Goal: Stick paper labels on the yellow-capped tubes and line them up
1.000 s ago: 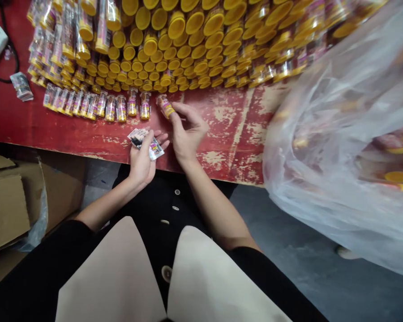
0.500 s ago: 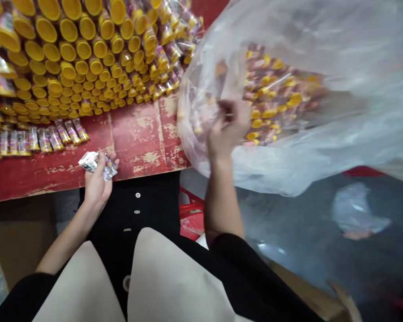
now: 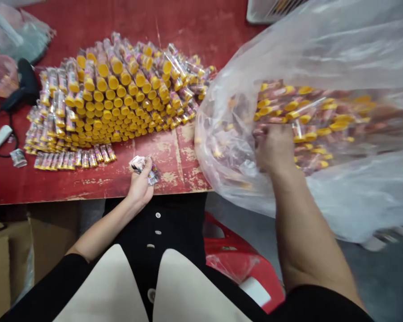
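Note:
Just above the table's front edge, my left hand (image 3: 141, 183) is closed on a small bunch of shiny printed packets (image 3: 139, 163), thumb on top. My right hand (image 3: 276, 145) reaches into the mouth of a large clear plastic bag (image 3: 349, 58). Inside lie many loose, small clear tubes with yellow caps (image 3: 309, 118). Blur and the tubes hide the right fingertips, so whether they grip anything does not show. Left of the bag, a big stack of such tubes (image 3: 121, 96) lies with yellow ends facing me. A single row of tubes (image 3: 75, 159) lines its front.
The worn red table (image 3: 97, 182) ends just before my lap. At its left are a black device with a cable (image 3: 27, 85), a white box-like piece (image 3: 0, 138) and a pink container (image 3: 2, 76). A white basket (image 3: 268, 13) stands at the back, a red stool (image 3: 245, 255) below.
My right hand has gone farther right among the tubes in the bag. The view has drawn back, showing more of the table. My left hand still holds the packets.

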Demonstrator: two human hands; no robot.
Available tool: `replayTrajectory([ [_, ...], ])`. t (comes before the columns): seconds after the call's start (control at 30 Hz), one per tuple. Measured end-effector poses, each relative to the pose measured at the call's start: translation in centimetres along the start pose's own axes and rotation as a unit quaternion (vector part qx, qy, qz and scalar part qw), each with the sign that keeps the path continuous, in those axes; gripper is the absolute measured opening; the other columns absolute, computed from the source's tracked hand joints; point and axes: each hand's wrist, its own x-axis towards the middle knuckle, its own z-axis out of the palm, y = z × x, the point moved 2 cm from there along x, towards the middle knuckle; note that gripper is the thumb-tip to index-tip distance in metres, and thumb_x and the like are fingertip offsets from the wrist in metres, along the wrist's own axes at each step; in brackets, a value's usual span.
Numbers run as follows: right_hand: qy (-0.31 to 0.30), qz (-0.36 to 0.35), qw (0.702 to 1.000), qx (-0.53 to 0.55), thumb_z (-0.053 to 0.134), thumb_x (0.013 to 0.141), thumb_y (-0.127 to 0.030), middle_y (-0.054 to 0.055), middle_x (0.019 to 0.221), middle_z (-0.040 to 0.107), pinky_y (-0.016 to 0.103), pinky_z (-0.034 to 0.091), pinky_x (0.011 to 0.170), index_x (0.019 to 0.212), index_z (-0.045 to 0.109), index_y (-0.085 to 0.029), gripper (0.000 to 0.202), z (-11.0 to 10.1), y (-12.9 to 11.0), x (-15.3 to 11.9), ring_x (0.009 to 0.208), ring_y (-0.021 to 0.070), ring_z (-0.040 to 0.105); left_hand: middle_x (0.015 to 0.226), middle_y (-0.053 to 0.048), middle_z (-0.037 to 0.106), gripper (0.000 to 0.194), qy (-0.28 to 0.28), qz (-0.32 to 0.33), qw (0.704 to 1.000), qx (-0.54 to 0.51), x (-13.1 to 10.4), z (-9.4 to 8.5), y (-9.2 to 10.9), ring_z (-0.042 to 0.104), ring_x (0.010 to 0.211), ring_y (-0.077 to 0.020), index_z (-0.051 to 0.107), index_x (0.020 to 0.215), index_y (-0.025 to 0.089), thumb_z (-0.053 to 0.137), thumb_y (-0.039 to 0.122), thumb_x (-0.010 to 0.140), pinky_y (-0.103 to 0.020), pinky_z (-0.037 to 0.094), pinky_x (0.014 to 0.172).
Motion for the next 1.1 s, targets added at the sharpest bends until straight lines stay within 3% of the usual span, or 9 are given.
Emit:
replayTrajectory([
  [0.13, 0.167, 0.094, 0.971, 0.146, 0.072, 0.086, -0.036, -0.001, 0.105, 0.073, 0.036, 0.054, 0.091, 0.102, 0.071, -0.036, 0.016, 0.8, -4.2, 0.7, 0.097, 0.0167, 0.068, 0.068, 0.007, 0.064, 0.024, -0.014, 0.046, 0.999, -0.012, 0.4, 0.4, 0.4, 0.056, 0.057, -0.0036, 0.065, 0.077, 0.016, 0.087, 0.014, 0.067, -0.019, 0.047, 0.065],
  [0.23, 0.091, 0.216, 0.912, 0.338, 0.070, 0.084, -0.051, 0.005, 0.097, 0.073, 0.033, 0.056, 0.068, 0.108, 0.071, -0.031, 0.032, 6.1, -10.0, 0.4, 0.077, 0.0140, 0.067, 0.072, 0.006, 0.066, 0.022, -0.004, 0.088, 0.995, -0.035, 0.7, 0.7, 0.2, 0.060, 0.062, -0.0035, 0.065, 0.078, 0.017, 0.084, 0.011, 0.070, -0.019, 0.048, 0.070],
  [0.3, 0.021, 0.283, 0.874, 0.393, 0.062, 0.079, -0.072, 0.003, 0.078, 0.067, 0.027, 0.047, 0.050, 0.103, 0.072, -0.026, 0.053, 11.0, -14.4, -0.5, 0.055, 0.0096, 0.055, 0.075, 0.006, 0.067, 0.021, 0.006, 0.110, 0.993, -0.048, 0.8, 0.8, 0.0, 0.062, 0.066, -0.0035, 0.064, 0.079, 0.017, 0.083, 0.010, 0.071, -0.018, 0.047, 0.071],
  [0.4, -0.037, 0.316, 0.887, 0.334, 0.085, 0.065, -0.054, 0.001, 0.079, 0.066, 0.025, 0.052, 0.061, 0.089, 0.070, -0.021, 0.043, 17.0, -19.3, -1.8, 0.064, 0.0092, 0.057, 0.073, 0.007, 0.066, 0.025, 0.003, 0.137, 0.990, -0.043, 0.6, 0.7, -0.1, 0.060, 0.065, -0.0033, 0.063, 0.077, 0.016, 0.086, 0.015, 0.067, -0.018, 0.045, 0.069],
  [0.5, -0.019, 0.345, 0.882, 0.320, 0.088, 0.063, -0.045, -0.001, 0.080, 0.067, 0.025, 0.053, 0.067, 0.084, 0.065, -0.020, 0.040, 19.8, -21.0, -2.4, 0.069, 0.0097, 0.059, 0.077, 0.006, 0.068, 0.036, -0.018, 0.161, 0.986, -0.025, 0.1, 0.4, 0.3, 0.063, 0.070, -0.0053, 0.064, 0.080, 0.016, 0.092, 0.017, 0.057, -0.020, 0.047, 0.074],
  [0.7, -0.024, 0.387, 0.839, 0.382, 0.078, 0.073, -0.056, -0.004, 0.069, 0.054, 0.022, 0.042, 0.047, 0.092, 0.062, -0.023, 0.042, 20.1, -20.2, -2.5, 0.054, 0.0076, 0.047, 0.069, 0.008, 0.062, 0.041, 0.025, 0.181, 0.983, 0.000, 0.2, -0.4, 0.7, 0.058, 0.063, -0.0034, 0.061, 0.076, 0.016, 0.094, 0.018, 0.052, -0.019, 0.045, 0.069],
  [0.77, -0.043, 0.399, 0.819, 0.410, 0.072, 0.077, -0.061, -0.002, 0.078, 0.057, 0.022, 0.044, 0.047, 0.103, 0.062, -0.025, 0.045, 19.6, -20.2, -2.9, 0.057, 0.0080, 0.050, 0.066, 0.009, 0.059, 0.041, 0.036, 0.158, 0.987, -0.008, 0.4, -0.6, 0.6, 0.055, 0.059, -0.0028, 0.060, 0.076, 0.016, 0.094, 0.020, 0.053, -0.019, 0.044, 0.065],
  [0.9, -0.076, 0.318, 0.888, 0.322, 0.076, 0.079, -0.049, 0.005, 0.122, 0.063, 0.031, 0.058, 0.085, 0.126, 0.060, -0.028, 0.054, 17.3, -21.3, -4.1, 0.101, 0.0162, 0.064, 0.069, 0.007, 0.062, 0.041, 0.048, 0.098, 0.994, -0.029, 0.6, -0.7, 0.5, 0.057, 0.059, -0.0041, 0.059, 0.077, 0.016, 0.093, 0.018, 0.056, -0.020, 0.044, 0.063],
  [1.1, -0.018, 0.223, 0.954, 0.198, 0.071, 0.086, -0.027, 0.004, 0.108, 0.067, 0.034, 0.053, 0.095, 0.112, 0.066, -0.026, 0.026, 15.5, -22.7, -6.1, 0.103, 0.0172, 0.065, 0.072, 0.006, 0.063, 0.033, 0.041, 0.046, 0.998, -0.028, 0.0, -0.4, 0.9, 0.060, 0.064, -0.0057, 0.059, 0.074, 0.014, 0.089, 0.016, 0.063, -0.022, 0.047, 0.072],
])
